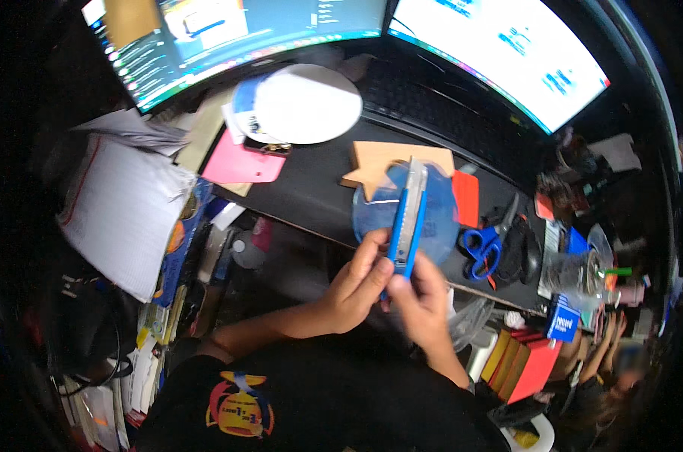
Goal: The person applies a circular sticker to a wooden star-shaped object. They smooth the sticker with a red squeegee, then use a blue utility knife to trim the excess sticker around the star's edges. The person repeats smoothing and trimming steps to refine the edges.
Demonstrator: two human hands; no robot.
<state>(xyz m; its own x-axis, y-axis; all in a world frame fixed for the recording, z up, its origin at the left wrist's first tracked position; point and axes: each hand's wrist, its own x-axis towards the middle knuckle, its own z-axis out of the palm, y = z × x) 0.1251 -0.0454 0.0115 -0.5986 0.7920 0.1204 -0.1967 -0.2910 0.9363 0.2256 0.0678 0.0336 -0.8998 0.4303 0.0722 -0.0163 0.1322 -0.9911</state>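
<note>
A blue snap-off utility knife (407, 220) is held between both hands, its metal end pointing away from me. My left hand (355, 291) grips the lower left side of its handle. On the other side, my right hand (426, 302) has its thumb against the handle's lower end. Beyond the knife lies a light wooden piece (403, 158) with a star-shaped corner, partly over a round, translucent blue sheet (437, 231). A red flat piece (467, 198) is beside the sheet. Blue-handled scissors (485, 243) rest to the right.
Two lit monitors (262, 62) and a black keyboard (415, 104) stand at the back. A white oval piece (310, 101) lies near a pink sheet (242, 164). Papers (129, 214) are stacked left. A plastic cup (579, 277) and blue box (563, 319) are right; another person (601, 356) is at far right.
</note>
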